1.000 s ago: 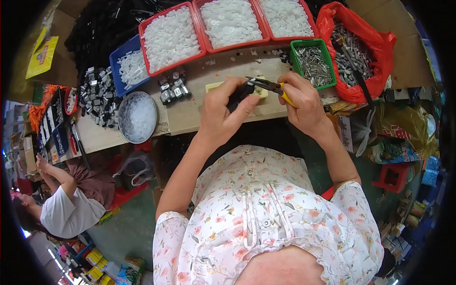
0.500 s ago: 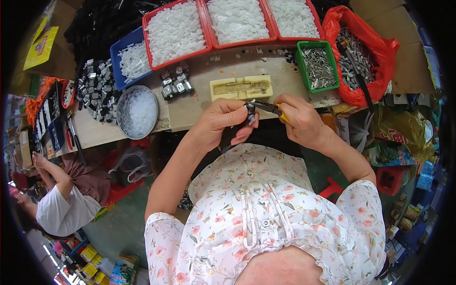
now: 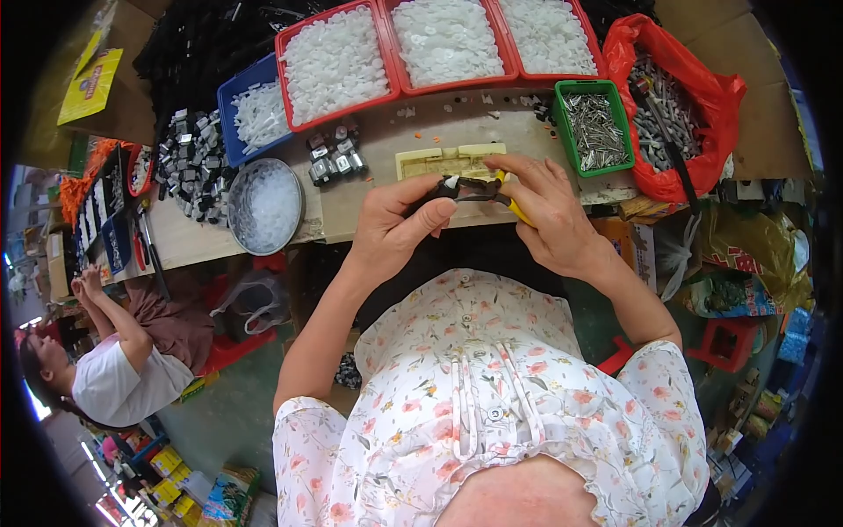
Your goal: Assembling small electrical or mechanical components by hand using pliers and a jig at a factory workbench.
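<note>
My left hand (image 3: 397,224) grips a small black part (image 3: 432,195) with a white piece at its tip, held over the near edge of the workbench (image 3: 386,140). My right hand (image 3: 551,215) holds yellow-handled pliers (image 3: 493,191), whose dark jaws point left and meet the black part. Just behind both hands lies a cream plastic jig (image 3: 450,162) flat on the bench. A few assembled black and silver parts (image 3: 334,155) stand to the left of the jig.
Red trays (image 3: 337,58) of white plastic pieces line the back, with a blue tray (image 3: 255,114), a round metal bowl (image 3: 265,205), a green bin of metal pins (image 3: 595,127) and a red bag of parts (image 3: 680,110). Another person (image 3: 114,360) sits lower left.
Both hands first drew back toward my body with the black part and pliers, then came forward to the bench edge in front of the jig.
</note>
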Demonstrator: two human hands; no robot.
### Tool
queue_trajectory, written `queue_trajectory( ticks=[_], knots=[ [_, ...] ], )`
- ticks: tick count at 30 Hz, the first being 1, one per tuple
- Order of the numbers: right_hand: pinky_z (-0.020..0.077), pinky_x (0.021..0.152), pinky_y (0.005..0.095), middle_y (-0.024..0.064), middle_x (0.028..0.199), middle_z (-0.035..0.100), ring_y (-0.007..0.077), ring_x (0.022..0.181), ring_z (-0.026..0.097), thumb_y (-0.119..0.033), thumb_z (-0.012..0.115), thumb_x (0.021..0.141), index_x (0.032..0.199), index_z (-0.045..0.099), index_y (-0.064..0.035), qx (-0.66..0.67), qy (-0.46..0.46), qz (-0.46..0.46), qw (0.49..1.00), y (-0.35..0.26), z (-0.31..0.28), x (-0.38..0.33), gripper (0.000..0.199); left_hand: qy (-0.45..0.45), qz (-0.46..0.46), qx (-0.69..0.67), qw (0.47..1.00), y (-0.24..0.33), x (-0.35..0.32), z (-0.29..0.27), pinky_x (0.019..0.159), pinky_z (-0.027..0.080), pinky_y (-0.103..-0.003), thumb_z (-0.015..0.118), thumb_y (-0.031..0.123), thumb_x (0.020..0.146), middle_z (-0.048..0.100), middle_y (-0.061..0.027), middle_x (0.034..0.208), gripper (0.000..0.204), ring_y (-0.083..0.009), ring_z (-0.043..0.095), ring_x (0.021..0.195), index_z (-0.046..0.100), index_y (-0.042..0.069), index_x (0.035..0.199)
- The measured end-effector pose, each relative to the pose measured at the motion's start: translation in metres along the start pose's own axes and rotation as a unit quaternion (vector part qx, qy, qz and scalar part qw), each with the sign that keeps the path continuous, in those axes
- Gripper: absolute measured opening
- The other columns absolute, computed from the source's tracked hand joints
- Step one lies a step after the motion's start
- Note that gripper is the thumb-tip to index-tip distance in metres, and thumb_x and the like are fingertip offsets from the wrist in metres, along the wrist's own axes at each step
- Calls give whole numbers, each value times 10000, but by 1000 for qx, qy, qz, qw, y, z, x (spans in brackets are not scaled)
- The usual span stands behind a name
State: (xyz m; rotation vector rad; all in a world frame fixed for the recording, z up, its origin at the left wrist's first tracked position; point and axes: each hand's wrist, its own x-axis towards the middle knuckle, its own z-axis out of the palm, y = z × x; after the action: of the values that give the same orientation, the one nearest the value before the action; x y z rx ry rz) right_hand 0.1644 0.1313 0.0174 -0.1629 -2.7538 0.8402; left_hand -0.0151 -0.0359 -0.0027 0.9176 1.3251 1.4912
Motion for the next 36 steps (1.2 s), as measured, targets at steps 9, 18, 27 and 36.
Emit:
queue_trajectory(
  ticks=[9,18,27,36],
  knots=[
    [405,920,460,151,1163,566,346,1099,570,80,633,704,974,558,13,-77,19,-14,997,-3,10,5,288,8,42,103,994,2,-1,-3,573,412,-252,678,224,980,529,2,691,281,-69,473,649,629,-52,965],
    [407,887,430,106,1149,569,302,1110,555,-21,680,784,959,557,-50,-86,-90,-44,991,4,14,24,215,-40,-84,285,954,5,-41,-34,638,470,-360,676,183,945,563,-86,675,270,-137,540,661,600,-76,933],
    [409,881,417,117,1087,553,313,1065,541,-8,650,778,990,576,-33,-90,0,9,996,38,8,35,227,-56,-305,392,866,3,-102,-86,633,484,-398,705,263,909,634,-249,778,330,-405,593,693,646,-61,923],
    [414,946,442,141,1131,525,329,1108,513,21,630,754,1030,571,-11,-211,-9,94,973,71,19,37,284,-88,-131,420,894,46,-51,-101,723,535,-362,728,179,898,722,-191,915,258,-283,703,795,720,-2,1082]
  ],
)
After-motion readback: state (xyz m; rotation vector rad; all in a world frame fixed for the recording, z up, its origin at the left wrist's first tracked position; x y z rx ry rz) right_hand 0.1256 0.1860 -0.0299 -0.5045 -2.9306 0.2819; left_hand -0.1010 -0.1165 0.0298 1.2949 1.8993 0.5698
